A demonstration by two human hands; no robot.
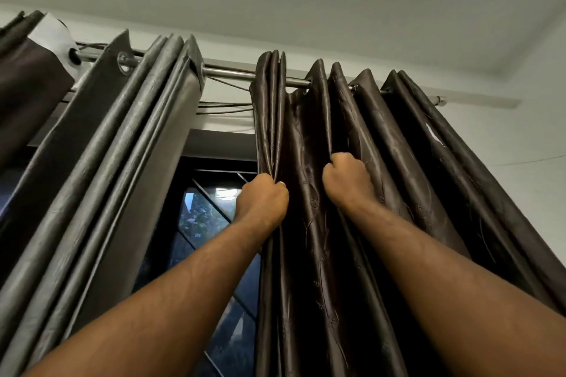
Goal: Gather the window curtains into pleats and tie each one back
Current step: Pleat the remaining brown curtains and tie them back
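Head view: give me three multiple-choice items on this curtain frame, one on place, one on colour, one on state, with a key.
1. What do the left hand and right hand hold?
A. the grey curtain
B. the brown curtain
C. the window bars

2. What colour is the rod?
A. silver
B. black
C. white

3. How is the left hand?
A. flat and open
B. gripping bunched folds
C. hanging free

Key:
B, both fists close on brown fabric.
A, the bare rod shines silver between the curtains.
B, its fingers curl round the gathered edge folds.
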